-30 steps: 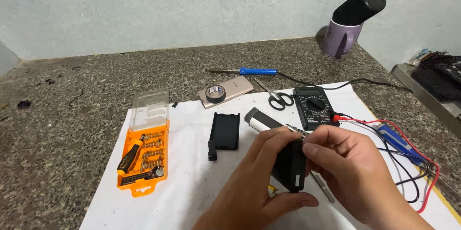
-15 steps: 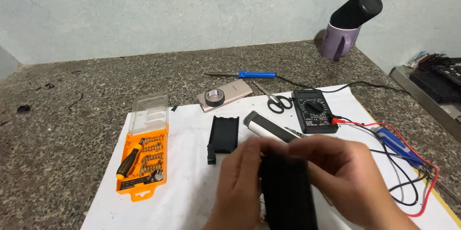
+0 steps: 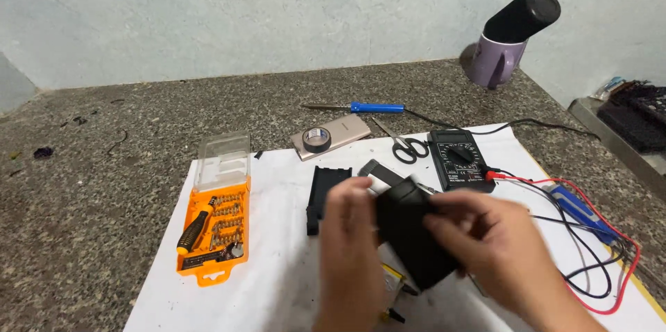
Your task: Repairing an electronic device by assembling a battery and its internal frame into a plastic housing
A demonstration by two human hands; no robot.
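Both my hands hold a flat black box-like casing (image 3: 415,235) above a white sheet (image 3: 277,290). My left hand (image 3: 350,249) grips its left edge and my right hand (image 3: 496,249) grips its right side. The casing is tilted and blurred. Just behind it lie a black plastic tray part (image 3: 326,193) and a dark bar-shaped piece (image 3: 380,174). A small yellow-edged part (image 3: 392,276) peeks out under my left hand.
An open orange screwdriver bit case (image 3: 211,224) lies at the left of the sheet. A black multimeter (image 3: 458,158) with red and black leads (image 3: 596,262), scissors (image 3: 402,146), a tape roll on a gold phone (image 3: 326,138), a blue screwdriver (image 3: 361,106) and a purple mug (image 3: 496,61) are around.
The black casing has been turned from edge-on to show its broad face and lifted nearer the camera. My hands shifted slightly with it.
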